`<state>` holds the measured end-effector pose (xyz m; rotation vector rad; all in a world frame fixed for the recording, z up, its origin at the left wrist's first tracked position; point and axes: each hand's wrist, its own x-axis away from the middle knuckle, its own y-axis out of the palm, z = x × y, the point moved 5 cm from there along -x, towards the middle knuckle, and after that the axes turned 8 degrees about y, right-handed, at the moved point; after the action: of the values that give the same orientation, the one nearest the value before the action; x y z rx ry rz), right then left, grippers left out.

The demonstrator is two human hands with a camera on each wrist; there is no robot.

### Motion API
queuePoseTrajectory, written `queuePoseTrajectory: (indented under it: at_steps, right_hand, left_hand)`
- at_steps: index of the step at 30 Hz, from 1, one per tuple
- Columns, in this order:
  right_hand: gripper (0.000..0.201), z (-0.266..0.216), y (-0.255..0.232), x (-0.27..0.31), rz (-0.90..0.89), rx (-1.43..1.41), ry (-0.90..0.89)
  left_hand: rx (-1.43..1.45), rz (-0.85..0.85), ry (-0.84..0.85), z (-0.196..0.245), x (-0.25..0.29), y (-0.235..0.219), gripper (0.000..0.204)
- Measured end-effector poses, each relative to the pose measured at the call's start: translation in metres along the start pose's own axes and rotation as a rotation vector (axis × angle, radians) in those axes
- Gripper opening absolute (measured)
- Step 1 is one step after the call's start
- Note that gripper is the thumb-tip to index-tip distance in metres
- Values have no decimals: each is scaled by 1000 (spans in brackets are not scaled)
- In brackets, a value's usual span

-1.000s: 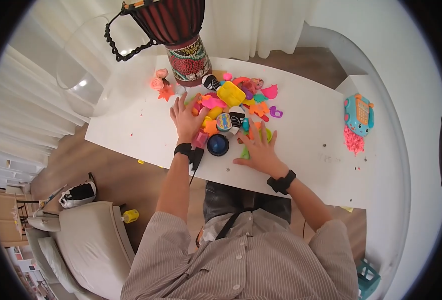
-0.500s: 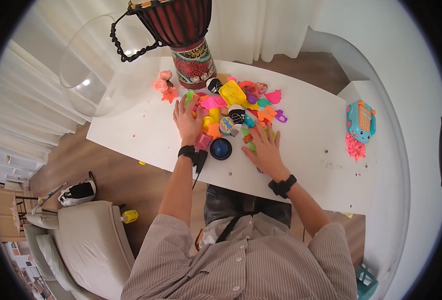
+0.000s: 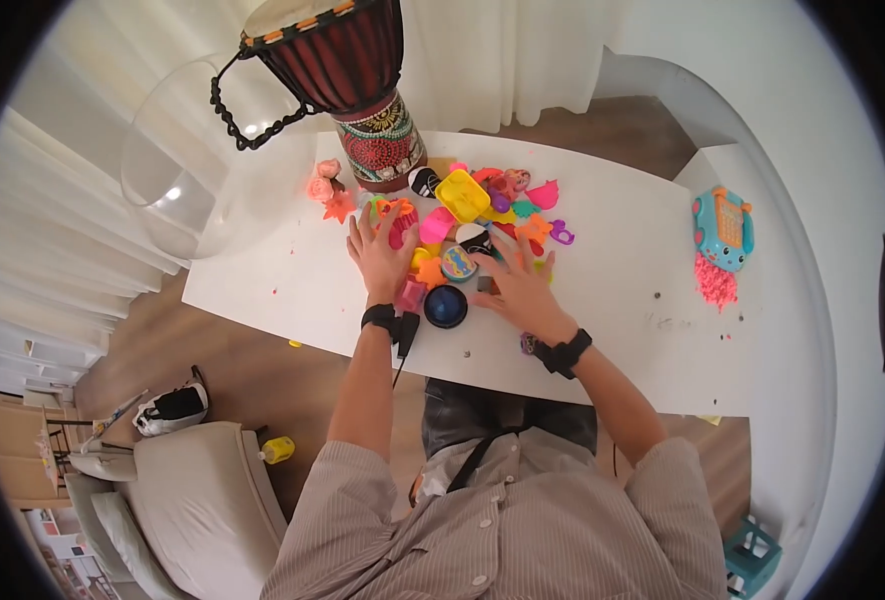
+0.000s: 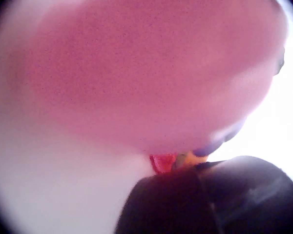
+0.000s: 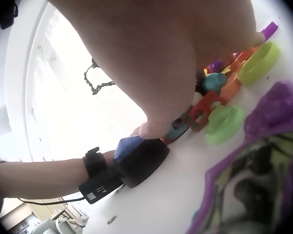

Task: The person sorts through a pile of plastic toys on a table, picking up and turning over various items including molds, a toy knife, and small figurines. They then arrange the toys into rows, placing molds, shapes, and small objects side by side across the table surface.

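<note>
In the head view, a pile of colourful plastic toys lies between two hands. The left hand [image 3: 382, 262], fingers spread, rests at its left edge beside a dark pink piece [image 3: 402, 228]. Over the right edge, the right hand [image 3: 524, 292] spreads its fingers near a small black-and-white shoe [image 3: 473, 238]. Between the wrists stands a round black item with a blue top [image 3: 446, 306]. A yellow tray [image 3: 462, 195] tops the pile. The right wrist view shows a green ring [image 5: 224, 125] and a red piece [image 5: 202, 111] below the hand. Fingertip contact is partly hidden.
A carved drum [image 3: 377, 140] stands at the back of the white table [image 3: 602, 340], with pink flowers [image 3: 324, 182] beside it. A blue toy phone [image 3: 722, 230] sits far right above pink bits [image 3: 714, 284]. A purple-edged patterned item [image 5: 254, 190] lies near the right wrist.
The right hand has shifted inward and up over the pile. The pink piece near the left hand has turned and moved right, and a dark pink piece now shows beside that hand.
</note>
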<state>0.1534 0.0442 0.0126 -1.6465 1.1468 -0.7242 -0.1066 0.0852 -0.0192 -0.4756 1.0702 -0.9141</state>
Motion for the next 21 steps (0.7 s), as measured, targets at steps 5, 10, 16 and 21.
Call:
queuePoseTrajectory:
  at_steps: [5,10,16,21]
  right_hand:
    - [59,22,-10,26,-26,-20,-63]
    - [59,45,-24,31,-138,-30,-72]
    - [69,28,-38,3,-53,-195,-123]
    - [84,-2,-9,-3,-141,0,-64]
  left_hand:
    - [-28,48,-11,-5,3,5,59]
    - [76,14,-49,-10,0,4,61]
    - [72,-58,-21,-1,2,1,59]
    - [24,-152,47,8,1,-8,51]
